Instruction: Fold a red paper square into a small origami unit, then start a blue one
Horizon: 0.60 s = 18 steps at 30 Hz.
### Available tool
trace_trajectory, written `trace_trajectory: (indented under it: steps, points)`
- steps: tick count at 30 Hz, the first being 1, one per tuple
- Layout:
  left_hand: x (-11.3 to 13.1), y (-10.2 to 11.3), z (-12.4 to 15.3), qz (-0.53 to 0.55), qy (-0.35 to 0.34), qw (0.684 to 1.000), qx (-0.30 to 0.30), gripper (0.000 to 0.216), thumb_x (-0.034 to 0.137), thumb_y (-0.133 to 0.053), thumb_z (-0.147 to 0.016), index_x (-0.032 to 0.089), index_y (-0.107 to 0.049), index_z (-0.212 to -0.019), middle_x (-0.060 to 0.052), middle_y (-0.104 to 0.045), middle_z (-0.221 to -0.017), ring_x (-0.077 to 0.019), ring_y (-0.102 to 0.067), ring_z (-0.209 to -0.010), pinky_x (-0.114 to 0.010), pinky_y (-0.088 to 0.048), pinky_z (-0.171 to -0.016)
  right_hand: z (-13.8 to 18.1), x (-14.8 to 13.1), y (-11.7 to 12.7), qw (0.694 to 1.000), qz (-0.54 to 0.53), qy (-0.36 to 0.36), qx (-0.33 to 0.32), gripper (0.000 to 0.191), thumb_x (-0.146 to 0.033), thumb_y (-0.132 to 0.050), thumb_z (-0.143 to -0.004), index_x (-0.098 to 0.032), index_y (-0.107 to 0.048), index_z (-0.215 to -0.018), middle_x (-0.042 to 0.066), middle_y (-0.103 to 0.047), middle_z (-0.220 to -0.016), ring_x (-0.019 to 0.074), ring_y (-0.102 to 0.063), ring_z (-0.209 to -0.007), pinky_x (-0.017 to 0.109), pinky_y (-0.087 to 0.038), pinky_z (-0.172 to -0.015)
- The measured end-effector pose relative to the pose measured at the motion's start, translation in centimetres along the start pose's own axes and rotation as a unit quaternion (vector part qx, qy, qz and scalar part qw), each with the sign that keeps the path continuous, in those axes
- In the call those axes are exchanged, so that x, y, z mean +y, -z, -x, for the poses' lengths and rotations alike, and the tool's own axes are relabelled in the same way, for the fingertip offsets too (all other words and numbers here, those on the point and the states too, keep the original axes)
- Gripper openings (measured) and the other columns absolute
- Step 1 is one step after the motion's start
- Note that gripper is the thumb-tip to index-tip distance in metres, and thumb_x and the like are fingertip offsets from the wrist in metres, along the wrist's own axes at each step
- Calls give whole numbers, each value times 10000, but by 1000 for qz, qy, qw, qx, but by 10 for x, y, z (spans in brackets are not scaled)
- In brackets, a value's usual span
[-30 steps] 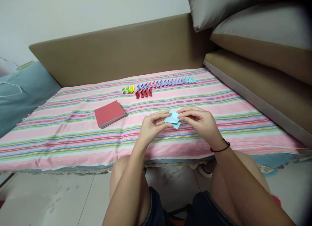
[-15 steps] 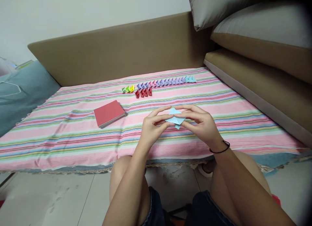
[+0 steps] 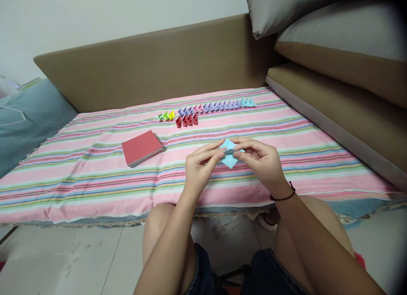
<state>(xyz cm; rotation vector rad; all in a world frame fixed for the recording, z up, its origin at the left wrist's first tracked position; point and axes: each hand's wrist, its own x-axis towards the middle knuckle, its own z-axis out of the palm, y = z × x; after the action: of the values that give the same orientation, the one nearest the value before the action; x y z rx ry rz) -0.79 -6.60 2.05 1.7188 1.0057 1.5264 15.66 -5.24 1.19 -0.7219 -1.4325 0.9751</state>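
A small light-blue folded paper point(image 3: 229, 157) is pinched between both my hands just above the striped cloth. My left hand point(image 3: 199, 169) grips its left side with fingertips together. My right hand point(image 3: 261, 162), with a black band on the wrist, holds its right edge between thumb and fingers. A stack of red paper squares point(image 3: 141, 148) lies to the left of my hands. Farther back runs a row of small folded paper pieces point(image 3: 210, 108) in green, yellow, purple, pink and blue, with a few red ones point(image 3: 187, 121) in front.
The pink striped cloth point(image 3: 95, 176) covers a low couch seat with a tan backrest point(image 3: 152, 66). Cushions point(image 3: 333, 36) pile at the right, a teal pillow point(image 3: 34, 117) lies at the left. My knees and a tiled floor point(image 3: 73, 261) are below.
The blue paper has been turned and refolded between my fingers, showing a diamond shape now. Both hands shifted slightly away from me.
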Motion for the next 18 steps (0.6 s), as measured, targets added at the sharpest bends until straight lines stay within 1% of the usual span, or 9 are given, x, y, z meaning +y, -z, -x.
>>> trace_trajectory:
  steps: [3,6,8,14,18]
  points:
    - [-1,-3,1,38,17,999,22,106,241,-669,-765,249,-753,-828,-40,-700,-1071,-237,-625,-1041,-371,-499,-916,0,3,-4,998,-45,-37,34,125,-307,-743,-701,-219,-678,-761,47,-694,-971,220,-654,-929,356,-557,-789]
    - [-2,-8,2,94,50,993,52,167,233,-701,-734,245,-742,-896,-39,-710,-1047,-238,-640,-1016,-368,-524,-884,1,3,-8,994,-52,-66,71,168,-312,-766,-671,-208,-653,-738,34,-700,-855,203,-673,-829,330,-570,-719]
    - [-2,-11,2,113,66,989,65,221,232,-709,-727,241,-730,-947,-37,-712,-1040,-232,-650,-997,-360,-536,-870,1,3,-9,992,-54,-72,86,175,-305,-768,-669,-202,-640,-728,27,-696,-804,194,-676,-785,320,-571,-696]
    - [-2,-16,4,128,89,984,91,222,223,-692,-745,213,-719,-965,-39,-718,-1024,-222,-654,-998,-354,-532,-896,3,4,-13,992,-33,-60,106,173,-297,-761,-679,-191,-624,-686,34,-699,-791,192,-681,-757,329,-572,-693]
    - [-1,-17,6,133,99,981,96,219,224,-689,-749,210,-719,-965,-44,-719,-1019,-226,-655,-998,-353,-530,-896,4,7,-15,990,-30,-62,120,183,-294,-763,-674,-199,-607,-666,31,-700,-798,192,-684,-762,339,-573,-709]
